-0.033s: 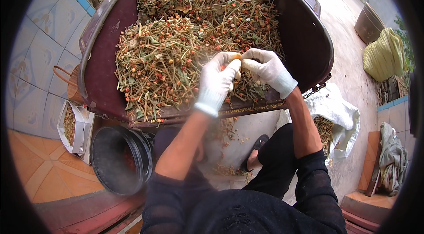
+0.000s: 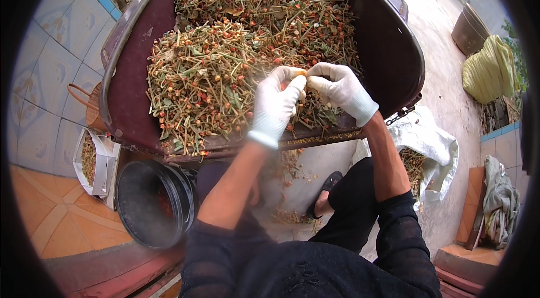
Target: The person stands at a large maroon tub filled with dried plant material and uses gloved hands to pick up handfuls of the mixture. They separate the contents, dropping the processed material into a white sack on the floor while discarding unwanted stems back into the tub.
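Note:
Both my hands wear white knit gloves with pale blue cuffs, their fingertips stained orange. My left hand (image 2: pixel 277 104) is closed in a pinch, its thumb and forefinger meeting my right fingertips. A spot of red shows among its fingers, too small to name. My right hand (image 2: pixel 343 91) pinches at the same point from the other side; what lies between the fingertips is hidden. Just below and beyond them is a big heap of dry plant stems (image 2: pixel 208 67), mixed with small red and orange fruits and leaves. It fills much of a dark maroon metal cart bed (image 2: pixel 388 53).
A black bucket (image 2: pixel 145 202) and a white carton of stems (image 2: pixel 97 166) stand at the left, near a wicker basket (image 2: pixel 90 104). On the right lie a white woven sack (image 2: pixel 433 149) with stems and a yellow sack (image 2: pixel 488 70). A chain (image 2: pixel 400 113) hangs by the cart's corner.

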Available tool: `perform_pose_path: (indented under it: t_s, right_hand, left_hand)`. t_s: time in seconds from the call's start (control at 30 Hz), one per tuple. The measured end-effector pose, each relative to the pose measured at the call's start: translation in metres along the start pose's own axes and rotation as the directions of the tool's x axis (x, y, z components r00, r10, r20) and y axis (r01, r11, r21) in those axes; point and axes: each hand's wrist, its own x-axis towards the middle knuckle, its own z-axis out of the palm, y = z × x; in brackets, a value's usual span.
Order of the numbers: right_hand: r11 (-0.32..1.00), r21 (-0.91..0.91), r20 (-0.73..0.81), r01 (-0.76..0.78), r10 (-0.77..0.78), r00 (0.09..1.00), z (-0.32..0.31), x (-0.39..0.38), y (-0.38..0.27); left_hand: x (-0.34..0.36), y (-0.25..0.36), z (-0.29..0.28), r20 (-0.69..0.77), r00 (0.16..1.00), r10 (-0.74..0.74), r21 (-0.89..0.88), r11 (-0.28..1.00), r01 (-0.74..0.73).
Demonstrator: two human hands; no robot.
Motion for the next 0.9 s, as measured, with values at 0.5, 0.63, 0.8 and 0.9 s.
perform_pose_path:
  t_s: [0.5,0.63,0.8,0.9]
  right_hand:
    - [0.978,0.178,0.133,-0.105,0.082,0.988,0.014,-0.020,-0.002]
    - [1.000,-0.002,0.167,-0.002,0.002,0.986,0.013,-0.019,-0.004]
    - [0.934,-0.292,0.061,0.207,-0.198,0.978,-0.001,-0.008,0.011]
    - [0.922,-0.289,-0.286,0.258,-0.340,0.896,-0.004,0.011,0.020]
  left_hand:
    - [-0.012,-0.007,-0.008,0.076,0.985,-0.157,-0.327,0.929,0.173]
    - [-0.006,-0.010,-0.031,0.238,0.947,-0.216,-0.667,0.672,0.321]
    - [-0.002,-0.003,-0.049,0.176,0.955,-0.239,-0.792,0.542,0.281]
    - [-0.003,-0.004,-0.045,0.154,0.950,-0.271,-0.801,0.528,0.281]
